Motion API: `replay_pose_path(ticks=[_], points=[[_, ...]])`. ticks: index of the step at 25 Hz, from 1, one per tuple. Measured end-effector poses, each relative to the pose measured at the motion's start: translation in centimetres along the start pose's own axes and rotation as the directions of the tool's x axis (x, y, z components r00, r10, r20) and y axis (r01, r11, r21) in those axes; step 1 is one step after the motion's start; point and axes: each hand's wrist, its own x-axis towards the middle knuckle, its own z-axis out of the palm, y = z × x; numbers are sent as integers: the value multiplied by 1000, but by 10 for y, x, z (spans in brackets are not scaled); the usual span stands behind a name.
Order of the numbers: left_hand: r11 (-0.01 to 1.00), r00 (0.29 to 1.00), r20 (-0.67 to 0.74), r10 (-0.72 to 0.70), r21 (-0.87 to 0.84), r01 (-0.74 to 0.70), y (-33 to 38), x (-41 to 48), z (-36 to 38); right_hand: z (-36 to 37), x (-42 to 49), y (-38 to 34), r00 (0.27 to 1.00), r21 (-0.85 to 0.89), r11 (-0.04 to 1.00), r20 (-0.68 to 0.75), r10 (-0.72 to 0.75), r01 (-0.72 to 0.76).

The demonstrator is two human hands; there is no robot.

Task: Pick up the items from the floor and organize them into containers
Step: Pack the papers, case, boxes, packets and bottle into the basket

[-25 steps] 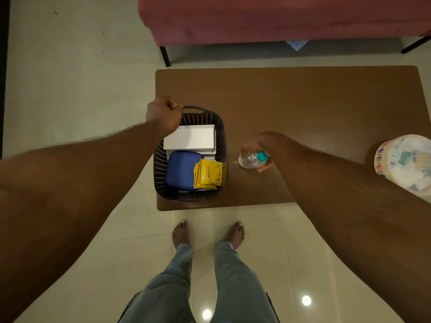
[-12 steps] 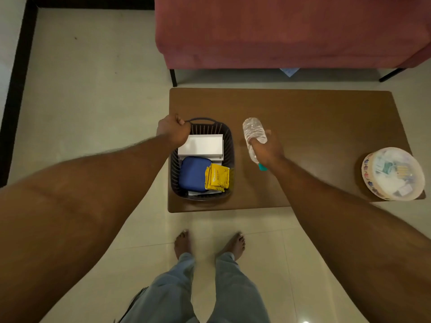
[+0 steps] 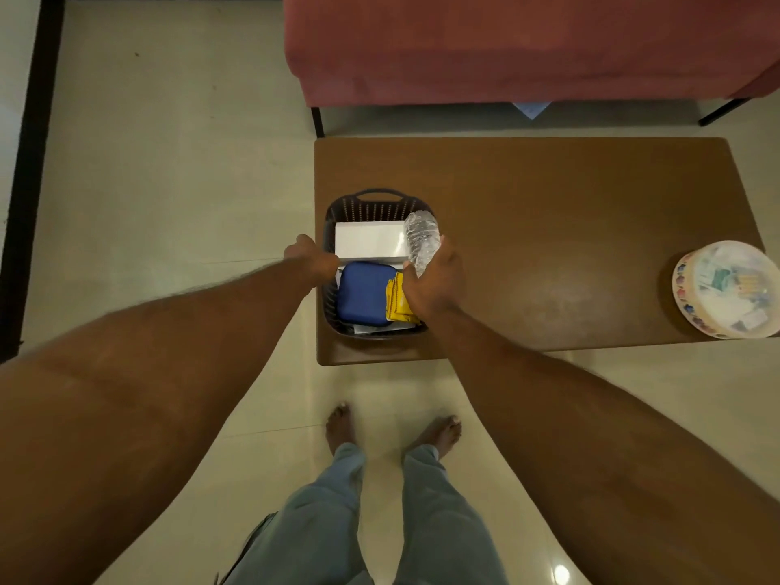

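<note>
Dark plastic basket [image 3: 371, 202] sits by the left edge of the table [image 3: 548, 247], centre of the frame. Our left hand [image 3: 310, 261] clenches its left rim; our right hand [image 3: 434, 280] grasps the clear bottle [image 3: 422, 240] above its right rim. Wide tabletop lies between basket and round tub [image 3: 680, 289], at the right edge

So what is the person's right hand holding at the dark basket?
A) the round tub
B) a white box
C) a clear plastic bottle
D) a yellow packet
C: the right hand grips a clear plastic bottle at the right edge of the dark basket, while the white box lies inside it.
</note>
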Motion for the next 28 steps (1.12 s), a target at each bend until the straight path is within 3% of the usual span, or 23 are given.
replay_pose_path(ticks=[4,12,15,18,21,28], points=[[998,996,78,36,-48,-33,-8,8,8,17,5,1,1000,-212,977,4,-14,14],[994,998,27,61,90,-63,-18,12,10,12,42,-2,997,-130,988,-3,77,-77],[982,991,-23,130,142,-125,-20,12,16,9,52,20,962,-162,962,130,239,-218],[981,985,-54,162,119,-155,-16,9,21,11,48,39,943,-217,962,250,220,-167],[975,977,-62,204,108,-197,-15,3,23,10,43,49,963,-227,970,230,142,-89],[956,954,-73,291,46,-288,-4,-59,61,-40,4,108,959,-155,967,167,229,-204]])
